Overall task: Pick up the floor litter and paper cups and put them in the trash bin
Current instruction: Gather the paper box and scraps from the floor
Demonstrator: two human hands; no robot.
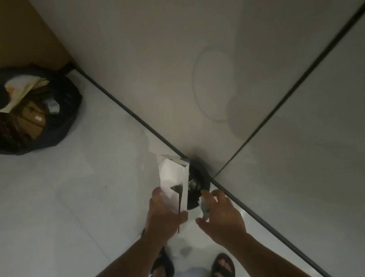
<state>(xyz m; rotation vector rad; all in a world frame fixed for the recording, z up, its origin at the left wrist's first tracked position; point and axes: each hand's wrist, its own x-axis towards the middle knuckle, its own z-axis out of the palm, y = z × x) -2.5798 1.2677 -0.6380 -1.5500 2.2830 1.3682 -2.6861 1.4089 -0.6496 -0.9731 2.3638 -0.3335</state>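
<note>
the white carton (174, 183) is the main piece of litter here. it's a long narrow box with its top flap hanging open, and it's up off the floor, standing roughly on end with the open end pointing away from us towards the corner. our left hand (162, 217) grips it by the lower end, with the thumb across the front face and the fingers wrapped round the back. just to the right of it, our right hand (221, 216) has its fingers curled and pinches a small scrap (204, 207), pale and a bit bluish. it's too blurry to say what it is. both hands are held over the near edge of the trash bin (204, 180), a small dark round thing tucked right into the corner and half hidden behind the carton. there's something pale inside it that we can't make out. the corner is where two white walls (169, 51) meet, each with a black strip (119, 104) along the bottom, and one wall has a faint ring mark (207, 85) on it. below the hands are our feet in dark sandals (223, 271) on the white tiled floor (50, 205). well off to the left a big black bag (68, 108) sits open on the floor, stuffed with a cream paper bag (18, 90) with white handles and some cardboard boxes (33, 120), next to a brown panel (9, 32).
</note>
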